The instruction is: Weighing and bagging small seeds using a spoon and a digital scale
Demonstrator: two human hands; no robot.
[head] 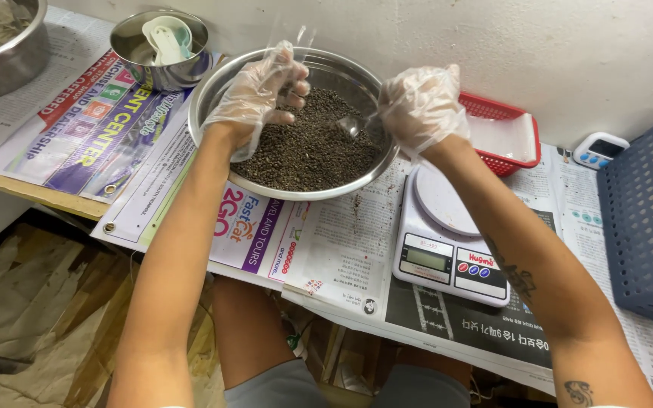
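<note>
A wide round steel bowl of dark granular material is set on newspaper beside a white digital kitchen scale. A thin clear bag is pinched by the gloved left hand above the bowl; a small metal scoop is gripped by the gloved right hand, its bowl dipped leftward into the grains, directly below the bag.

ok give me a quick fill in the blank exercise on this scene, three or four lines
1. Both hands, the left hand and the right hand, wear clear plastic ____.
2. The steel bowl holds dark ____ material.
3. The white kitchen scale lies under the ____ forearm.
4. The basket behind the scale is ____ in colour.

Missing words: gloves; granular; right; red
</note>
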